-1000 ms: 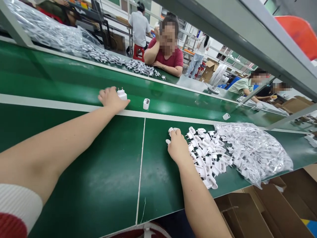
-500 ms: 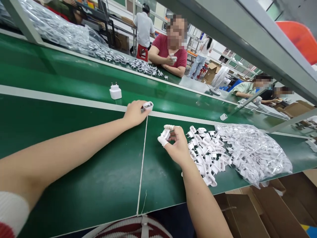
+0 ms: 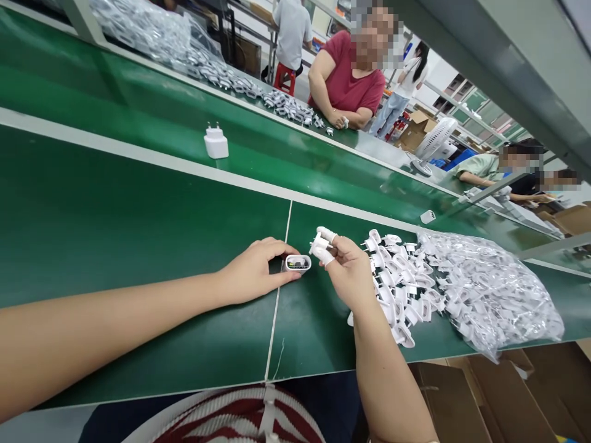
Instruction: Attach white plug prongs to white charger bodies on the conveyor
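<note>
Between thumb and fingers, my left hand (image 3: 258, 271) grips a white charger housing (image 3: 298, 263), its open end facing me and dark parts showing inside. Close on its right, my right hand (image 3: 346, 264) pinches a white plug cover with pins (image 3: 319, 246) between fingertips in white finger cots. The two pieces are apart. Right of that hand lies a loose heap of white plug covers (image 3: 397, 277), and beyond it a clear plastic bag (image 3: 498, 289) full of similar pieces.
A white charger with two pins (image 3: 216, 143) stands on the green belt (image 3: 152, 135). Another white housing (image 3: 428, 216) lies farther right. Across the line a person in a red shirt (image 3: 346, 80) sits by more plug parts (image 3: 286, 106). Cardboard boxes (image 3: 462, 394) stand below the bench edge.
My left hand has drawn the housing back from the belt's edge toward me, near my right hand. The camera view has shifted. The person opposite has lowered a hand to the bench.
</note>
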Tool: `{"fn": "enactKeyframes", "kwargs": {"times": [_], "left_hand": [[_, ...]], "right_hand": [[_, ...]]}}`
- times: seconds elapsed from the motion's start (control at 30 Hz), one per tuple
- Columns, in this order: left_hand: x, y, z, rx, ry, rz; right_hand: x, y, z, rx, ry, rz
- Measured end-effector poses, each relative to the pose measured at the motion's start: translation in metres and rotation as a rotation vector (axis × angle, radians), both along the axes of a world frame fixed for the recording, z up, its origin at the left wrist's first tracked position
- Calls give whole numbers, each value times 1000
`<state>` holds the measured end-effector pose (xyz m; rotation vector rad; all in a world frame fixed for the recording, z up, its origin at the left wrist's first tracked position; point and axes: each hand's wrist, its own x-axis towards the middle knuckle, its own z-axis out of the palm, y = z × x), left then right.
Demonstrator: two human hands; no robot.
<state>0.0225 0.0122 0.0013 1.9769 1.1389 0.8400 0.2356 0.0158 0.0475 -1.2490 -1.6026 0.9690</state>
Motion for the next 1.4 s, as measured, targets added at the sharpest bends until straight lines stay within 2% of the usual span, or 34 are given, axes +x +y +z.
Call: {"fn": "enactKeyframes", "kwargs": {"times": [0.1, 0.27, 0.33, 0.47, 0.63, 0.83, 1.23, 1.4], "left_hand": [[-3, 3, 1, 12, -43, -37], [-5, 5, -4, 40, -87, -54], [-5, 5, -6, 44, -85, -57], [-5, 6, -7, 57, -73, -59], [-5, 6, -6, 54, -76, -72], [-5, 6, -8, 63, -77, -66], [-5, 6, -6, 49, -73, -64], [-4, 4, -4, 43, -78, -45]], "right_hand": [[2, -6, 4, 142, -136, 5], [-1, -17, 19, 547, -554, 100], [-5, -17, 19, 595, -695, 155], [-10, -12, 12, 564, -790, 192], [-9, -11, 6, 539, -565, 159], [-10, -13, 5, 554, -725, 160], [-21, -20, 8, 642, -868, 98], [-21, -16, 13, 556, -839, 105]]}}
